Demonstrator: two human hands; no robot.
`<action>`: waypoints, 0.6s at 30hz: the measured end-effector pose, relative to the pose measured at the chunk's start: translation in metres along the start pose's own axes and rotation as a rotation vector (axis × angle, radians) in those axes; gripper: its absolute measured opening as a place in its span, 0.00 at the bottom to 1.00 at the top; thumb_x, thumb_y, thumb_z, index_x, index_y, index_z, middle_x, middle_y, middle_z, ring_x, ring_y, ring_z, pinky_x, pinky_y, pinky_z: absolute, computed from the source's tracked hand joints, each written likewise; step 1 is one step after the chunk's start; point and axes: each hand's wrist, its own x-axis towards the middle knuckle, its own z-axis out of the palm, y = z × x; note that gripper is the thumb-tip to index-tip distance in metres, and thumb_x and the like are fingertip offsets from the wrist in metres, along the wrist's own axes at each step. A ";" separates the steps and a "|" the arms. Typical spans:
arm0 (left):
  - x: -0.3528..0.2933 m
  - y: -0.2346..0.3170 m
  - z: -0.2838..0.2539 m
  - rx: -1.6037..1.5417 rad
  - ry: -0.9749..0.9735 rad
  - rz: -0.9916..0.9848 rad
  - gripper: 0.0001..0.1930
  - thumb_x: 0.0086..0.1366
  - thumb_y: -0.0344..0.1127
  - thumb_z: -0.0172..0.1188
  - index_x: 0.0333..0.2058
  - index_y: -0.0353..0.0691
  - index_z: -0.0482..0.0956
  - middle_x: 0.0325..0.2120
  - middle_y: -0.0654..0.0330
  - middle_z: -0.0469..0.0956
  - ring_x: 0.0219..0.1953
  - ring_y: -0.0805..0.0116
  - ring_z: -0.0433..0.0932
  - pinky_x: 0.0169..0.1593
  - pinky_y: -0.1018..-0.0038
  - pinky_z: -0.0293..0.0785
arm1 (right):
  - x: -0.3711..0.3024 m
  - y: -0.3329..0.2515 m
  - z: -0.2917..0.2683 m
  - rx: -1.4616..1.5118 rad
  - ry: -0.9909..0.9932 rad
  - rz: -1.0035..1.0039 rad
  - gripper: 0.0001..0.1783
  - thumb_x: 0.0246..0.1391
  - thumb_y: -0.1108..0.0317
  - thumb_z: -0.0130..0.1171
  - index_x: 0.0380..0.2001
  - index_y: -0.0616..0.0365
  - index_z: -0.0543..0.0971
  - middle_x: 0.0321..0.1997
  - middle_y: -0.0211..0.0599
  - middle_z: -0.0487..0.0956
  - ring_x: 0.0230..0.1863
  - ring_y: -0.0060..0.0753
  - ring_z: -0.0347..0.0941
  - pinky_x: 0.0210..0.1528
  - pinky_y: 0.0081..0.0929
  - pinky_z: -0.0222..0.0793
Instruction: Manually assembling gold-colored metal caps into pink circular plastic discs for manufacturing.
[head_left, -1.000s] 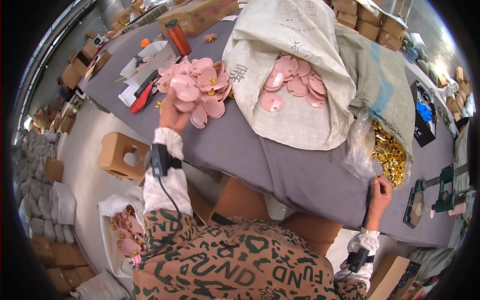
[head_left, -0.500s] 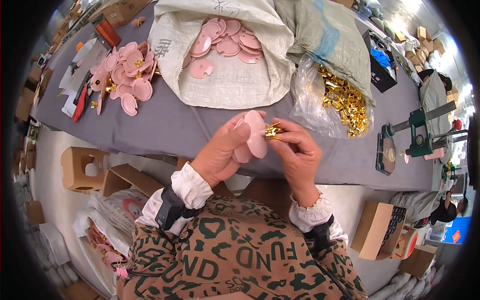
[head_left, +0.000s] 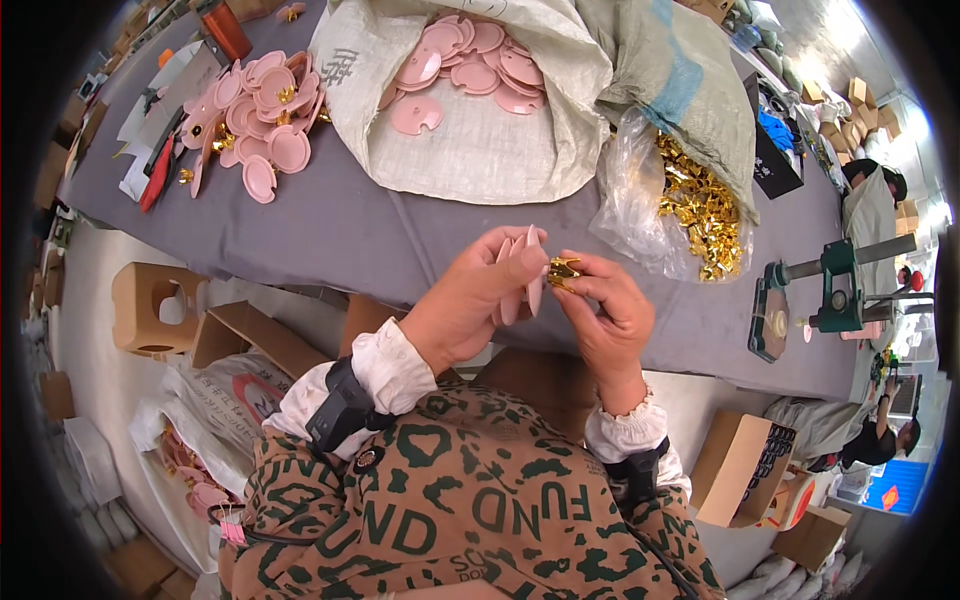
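My left hand (head_left: 478, 300) grips a small stack of pink round discs (head_left: 528, 272), held on edge in front of my chest. My right hand (head_left: 612, 312) pinches a small gold metal clip (head_left: 562, 270) and presses it against the discs. Both hands meet just above the near edge of the grey table (head_left: 340, 235). A pile of pink discs with gold clips (head_left: 256, 115) lies at the table's far left. More plain pink discs (head_left: 470, 62) rest on an open white sack (head_left: 480, 140). A clear bag of gold clips (head_left: 695, 205) sits to the right.
A green hand press (head_left: 825, 290) stands at the table's right end. A grey-green sack (head_left: 680, 90) lies behind the clip bag. Cardboard boxes (head_left: 150, 305) and a bag of pink parts (head_left: 200, 480) sit on the floor at left. Another person (head_left: 872, 215) sits at the far right.
My left hand came back from the pile at the far left with pink discs. My right hand rose from the table edge with a gold clip, and the two met in front of me.
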 end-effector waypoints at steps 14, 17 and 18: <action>-0.042 0.060 -0.068 0.849 0.335 0.414 0.41 0.46 0.40 0.76 0.58 0.37 0.67 0.48 0.58 0.72 0.51 0.67 0.71 0.56 0.70 0.68 | 0.008 -0.016 0.054 0.530 -0.167 0.648 0.18 0.51 0.82 0.61 0.48 0.65 0.77 0.52 0.41 0.77 0.51 0.31 0.76 0.50 0.22 0.74; -0.060 0.138 -0.110 0.661 0.842 0.666 0.31 0.55 0.34 0.69 0.56 0.33 0.67 0.42 0.60 0.74 0.38 0.76 0.73 0.42 0.80 0.73 | 0.003 0.001 0.038 0.426 -0.160 0.540 0.22 0.52 0.82 0.60 0.52 0.64 0.75 0.58 0.43 0.74 0.55 0.33 0.74 0.52 0.23 0.73; -0.067 0.167 -0.151 0.664 0.930 0.806 0.32 0.56 0.37 0.70 0.57 0.34 0.67 0.41 0.60 0.74 0.33 0.76 0.73 0.37 0.80 0.72 | 0.003 0.003 0.032 0.389 -0.132 0.547 0.21 0.52 0.82 0.59 0.52 0.64 0.76 0.58 0.43 0.74 0.54 0.34 0.75 0.52 0.23 0.73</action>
